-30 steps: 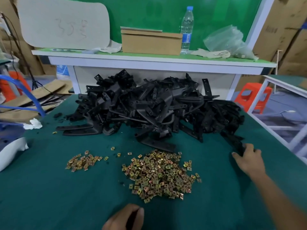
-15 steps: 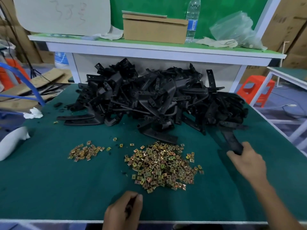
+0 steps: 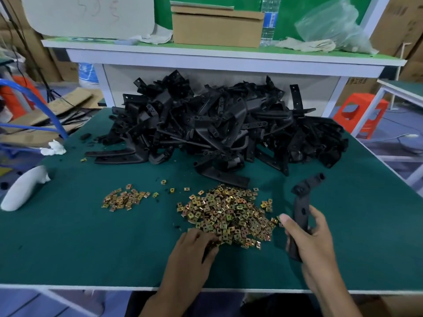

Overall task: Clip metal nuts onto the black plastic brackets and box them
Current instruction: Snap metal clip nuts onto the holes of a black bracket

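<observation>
Our R hand [image 3: 315, 243] grips a black bracket [image 3: 301, 202]; L hand [image 3: 194, 252] curls on nut pile [image 3: 229, 213], hold unclear; board [image 3: 91, 14] writing illegible.

Assembly workshop (bracket heap [image 3: 217, 124], cartons [image 3: 217, 30])

Two nut piles [image 3: 226, 216] [image 3: 124, 199], one bracket heap [image 3: 217, 124], one cardboard box [image 3: 216, 28], one bottle [image 3: 267, 21].

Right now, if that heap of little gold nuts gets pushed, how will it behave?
Probably scatters rather than slides whole: the metal nuts lie loose, strays around them. Small and flat, they likely won't roll, but look fiddly for the left hand to pinch singly.
</observation>
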